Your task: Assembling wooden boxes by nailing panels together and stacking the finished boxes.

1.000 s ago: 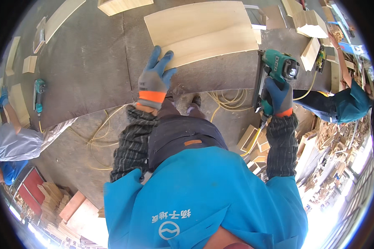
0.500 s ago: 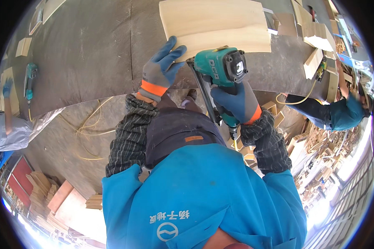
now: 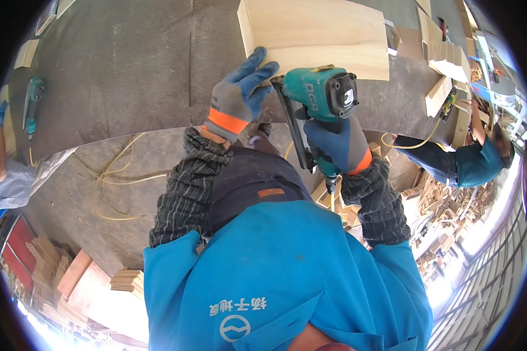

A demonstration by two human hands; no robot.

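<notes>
A pale wooden panel (image 3: 316,35) lies on the dark work table, with a narrow wooden strip along its left side. My left hand (image 3: 240,93), in a grey and blue glove with an orange cuff, is at the panel's near left corner. Its fingers are stretched out and apart, the tips at the wood's edge. My right hand (image 3: 339,143), gloved alike, is closed round the handle of a teal air nail gun (image 3: 313,93). The gun's slim black magazine slants toward me, and its nose is beside the panel's near edge, close to my left fingers. A hose hangs from its handle.
A second teal nail gun (image 3: 32,105) lies at the table's left, near a co-worker's gloved hand (image 3: 0,112). Wooden pieces (image 3: 445,61) are stacked at the right, near another person (image 3: 480,158). A yellow hose (image 3: 108,175) loops over the floor at left.
The whole view has shifted slightly. Both my hands, the nail gun and the panel appear a little farther right. My grip on the nail gun is the same.
</notes>
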